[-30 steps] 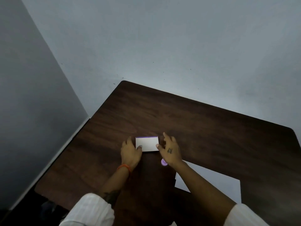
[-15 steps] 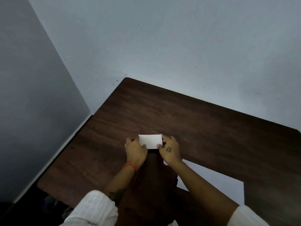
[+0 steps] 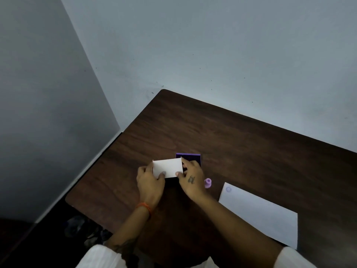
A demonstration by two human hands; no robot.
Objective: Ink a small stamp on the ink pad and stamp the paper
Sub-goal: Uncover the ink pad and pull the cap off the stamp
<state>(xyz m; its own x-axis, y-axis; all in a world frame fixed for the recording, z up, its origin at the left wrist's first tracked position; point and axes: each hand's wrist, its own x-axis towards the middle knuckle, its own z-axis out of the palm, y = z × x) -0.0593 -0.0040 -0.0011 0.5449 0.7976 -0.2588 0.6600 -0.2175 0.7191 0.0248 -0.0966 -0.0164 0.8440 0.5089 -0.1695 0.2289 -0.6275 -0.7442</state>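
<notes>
From the head camera, we look down at a dark brown table (image 3: 241, 144). We see only this one view.

The ink pad (image 3: 190, 158) is a flat purple box near the middle of the table. Its white lid (image 3: 167, 168) is off the box and sits a bit to the left of it, held up in both hands. The lid looks thin, light and stiff. We think it is easy to lift, and the best place to hold it is by its short ends, just as it is held now.

The left hand (image 3: 149, 180) pinches the left end of the lid with the thumb and fingers closed on it. The right hand (image 3: 192, 176) pinches the right end the same way. Both grips are closed just enough to hold the lid.

The small stamp (image 3: 208, 182) is purple and stands on the table just beside the right hand. No hand is touching it. It looks tiny, light and hard, so we think it may tip over if bumped. We would take it by its narrow top with thumb and finger.

The paper (image 3: 262, 215) lies flat on the table to the right, near the stamp. It is thin and bendy and may slide. It has one small round mark (image 3: 228, 189) near its far corner.
</notes>
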